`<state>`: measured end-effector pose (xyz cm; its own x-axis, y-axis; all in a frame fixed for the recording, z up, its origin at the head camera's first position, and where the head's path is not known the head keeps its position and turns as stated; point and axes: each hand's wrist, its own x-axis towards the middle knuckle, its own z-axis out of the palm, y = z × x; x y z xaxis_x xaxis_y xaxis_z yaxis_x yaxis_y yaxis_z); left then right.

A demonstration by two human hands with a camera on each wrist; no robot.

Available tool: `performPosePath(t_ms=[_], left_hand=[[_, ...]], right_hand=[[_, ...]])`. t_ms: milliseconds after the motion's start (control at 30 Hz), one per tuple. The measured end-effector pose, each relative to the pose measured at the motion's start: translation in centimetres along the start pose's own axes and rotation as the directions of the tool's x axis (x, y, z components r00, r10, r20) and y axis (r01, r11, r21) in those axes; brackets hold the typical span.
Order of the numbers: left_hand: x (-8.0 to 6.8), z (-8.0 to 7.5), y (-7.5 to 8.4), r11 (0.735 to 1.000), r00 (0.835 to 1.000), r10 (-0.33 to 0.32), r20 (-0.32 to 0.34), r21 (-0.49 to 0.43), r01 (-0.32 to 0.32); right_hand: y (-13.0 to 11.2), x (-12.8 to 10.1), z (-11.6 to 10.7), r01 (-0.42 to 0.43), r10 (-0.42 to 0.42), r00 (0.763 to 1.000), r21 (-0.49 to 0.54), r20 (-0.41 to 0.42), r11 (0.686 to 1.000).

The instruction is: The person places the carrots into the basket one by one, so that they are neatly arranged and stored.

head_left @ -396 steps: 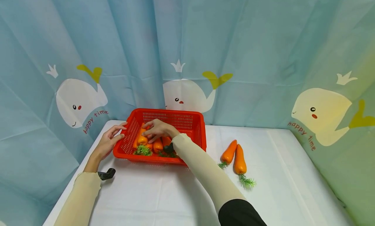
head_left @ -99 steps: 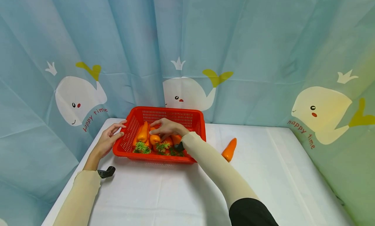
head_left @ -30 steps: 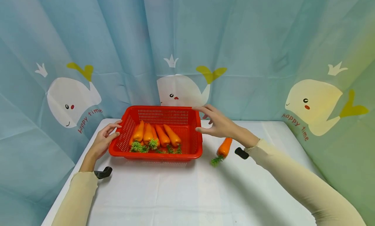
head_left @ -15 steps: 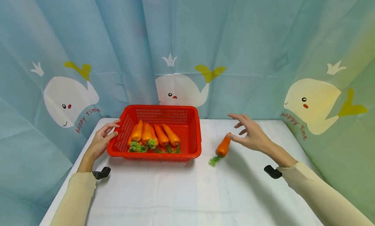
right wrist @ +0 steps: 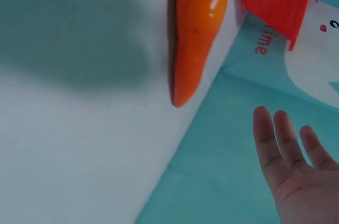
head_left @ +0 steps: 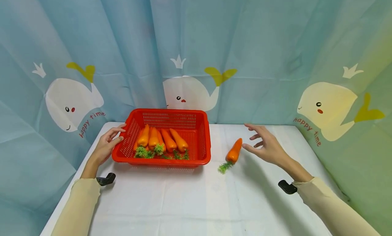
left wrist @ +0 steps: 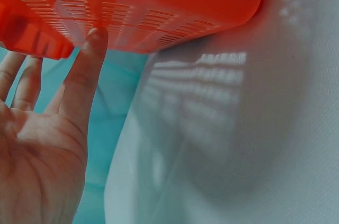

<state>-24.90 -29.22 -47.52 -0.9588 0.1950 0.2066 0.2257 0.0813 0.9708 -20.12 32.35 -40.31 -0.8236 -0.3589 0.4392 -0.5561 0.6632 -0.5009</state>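
1. Carrot [head_left: 234, 151] lying loose on the white tabletop [head_left: 196, 202], just right of the red basket [head_left: 202, 140], its green top [head_left: 224, 167] pointing toward the person and its narrow tip pointing away.
2. The right hand [head_left: 265, 146] hovers just beside the carrot's tip, on the carrot's right, fingers spread and straight; the grip is apart and holds nothing.
3. The right wrist view shows the same carrot [right wrist: 195, 33] flat on the tabletop, with the palm and fingers [right wrist: 267, 136] open and clear of it, not touching.
4. The left hand [head_left: 107, 146] rests against the basket's left wall, fingers relaxed and apart rather than clamped.
5. In the left wrist view the thumb [left wrist: 85, 75] presses on the slotted side of the basket [left wrist: 159, 1], while the other fingers reach past the rim, their ends out of sight.
6. Four carrots [head_left: 160, 140] lie side by side inside the basket, leafy ends toward the person.
7. The basket stands toward the back left of the tabletop, near a blue curtain [head_left: 196, 42] printed with whales.
8. A small black piece shows at each wrist, just past the cream sleeve [head_left: 82, 202].
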Motion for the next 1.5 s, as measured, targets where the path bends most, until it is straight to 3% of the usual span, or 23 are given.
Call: performPosePath(t_ms=[200,333,467,633,900,1200,1500], left_hand=[[0.0,0.0,0.0,1.0,1.0,-0.008,-0.013,0.02,0.008],[0.1,0.0,-0.2,1.0,1.0,-0.003,-0.008,0.018,0.003],[0.1,0.0,-0.1,1.0,1.0,0.0,-0.006,0.002,0.0],[0.2,0.0,0.0,1.0,1.0,0.0,-0.003,-0.014,0.0],[0.1,0.0,-0.2,1.0,1.0,0.019,-0.002,-0.017,-0.019],[0.2,0.0,0.0,0.999,1.0,0.029,-0.003,-0.023,-0.029],[0.1,0.0,-0.1,0.998,1.0,0.016,0.0,-0.053,-0.016]], right_hand=[[0.9,-0.1,1.6,-0.106,0.105,0.994,0.047,0.024,0.993],[1.5,-0.1,2.8,-0.231,0.226,0.972,0.087,0.069,0.969],[2.0,-0.1,3.8,-0.357,0.339,0.932,0.167,0.126,0.919],[2.3,-0.2,4.9,-0.458,0.419,0.888,0.289,0.19,0.841],[2.5,0.0,6.5,-0.586,0.538,0.81,0.281,0.235,0.76],[2.3,0.3,7.4,-0.63,0.594,0.775,0.198,0.213,0.751],[2.0,0.6,7.7,-0.668,0.624,0.742,0.196,0.246,0.717]])
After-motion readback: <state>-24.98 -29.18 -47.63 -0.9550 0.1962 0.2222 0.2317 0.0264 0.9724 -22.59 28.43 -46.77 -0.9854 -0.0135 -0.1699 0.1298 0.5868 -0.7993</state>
